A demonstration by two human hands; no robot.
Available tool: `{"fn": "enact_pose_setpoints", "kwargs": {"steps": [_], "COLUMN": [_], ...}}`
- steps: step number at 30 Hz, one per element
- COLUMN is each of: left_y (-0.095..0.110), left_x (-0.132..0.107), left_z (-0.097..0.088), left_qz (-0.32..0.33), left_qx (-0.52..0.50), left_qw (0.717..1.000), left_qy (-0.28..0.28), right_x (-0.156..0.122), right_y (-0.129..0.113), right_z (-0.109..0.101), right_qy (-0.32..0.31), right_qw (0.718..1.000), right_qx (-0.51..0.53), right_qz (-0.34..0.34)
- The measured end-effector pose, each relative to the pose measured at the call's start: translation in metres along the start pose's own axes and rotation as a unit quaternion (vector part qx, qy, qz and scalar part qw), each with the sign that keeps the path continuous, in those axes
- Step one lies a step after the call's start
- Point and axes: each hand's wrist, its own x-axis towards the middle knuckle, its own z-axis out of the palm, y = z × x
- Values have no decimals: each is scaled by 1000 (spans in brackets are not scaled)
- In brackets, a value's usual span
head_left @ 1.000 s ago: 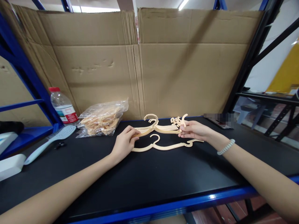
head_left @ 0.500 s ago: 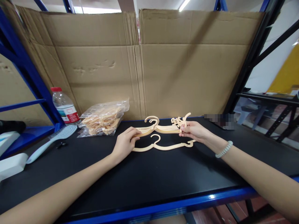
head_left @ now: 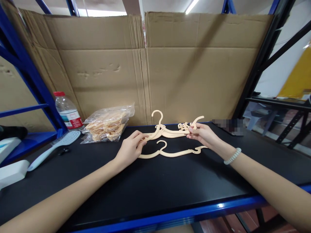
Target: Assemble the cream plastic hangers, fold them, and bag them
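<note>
My left hand [head_left: 131,148] pinches the left end of a cream plastic hanger [head_left: 165,128] and my right hand [head_left: 202,134] pinches its right end. The hanger is tilted up, its hook standing above a small stack of hangers [head_left: 182,127] just behind it. A single hanger [head_left: 170,152] of the same kind lies flat on the black shelf top [head_left: 155,187], just in front of my hands.
A clear bag of more hangers [head_left: 107,124] lies at the left rear. A water bottle [head_left: 68,111] stands beside it, near a light blue hairbrush [head_left: 52,147]. Cardboard sheets [head_left: 150,64] wall off the back. A dark flat object [head_left: 228,124] lies at the right rear.
The hanger held in both hands has lifted and tilted upright, so its hook now stands higher than before. The flat hanger in front has not moved.
</note>
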Motion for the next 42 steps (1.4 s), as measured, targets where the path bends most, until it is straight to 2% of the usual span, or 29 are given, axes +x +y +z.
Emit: {"fn": "enact_pose_setpoints", "kwargs": {"steps": [4,8,12,15,17,20,25,28,30,35,42], "left_y": [-1,-7,-10,-8,-5,0,7,10,11,8,-2], "left_x": [7,13,19,23,24,24,20,18,17,17,18], "left_z": [-13,-28,-43,-54,-60,-68,-68,-62,-59,-56,-49], "left_qz": [41,50,66,75,68,52,48,62,70,60,68], "left_qx": [47,118,157,124,98,61,26,12,4,-13,-26], "left_qw": [998,989,971,957,951,947,936,926,922,934,935], "left_qy": [-28,-70,-167,-253,-284,-310,-347,-373,-381,-352,-346], "right_x": [0,3,8,10,10,7,1,1,3,6,8], "right_y": [-5,-9,-14,-19,-24,-35,-47,-46,-44,-39,-36], "right_z": [-3,-9,-20,-33,-44,-56,-56,-51,-51,-55,-59], "right_qy": [-18,-35,-51,-53,-71,-157,-333,-391,-402,-389,-389], "right_qw": [1000,999,998,999,995,963,862,802,778,772,770], "right_qx": [16,36,32,-8,-69,-219,-383,-451,-481,-502,-506], "right_qz": [15,4,8,-10,-17,-12,7,-9,-28,-26,20]}}
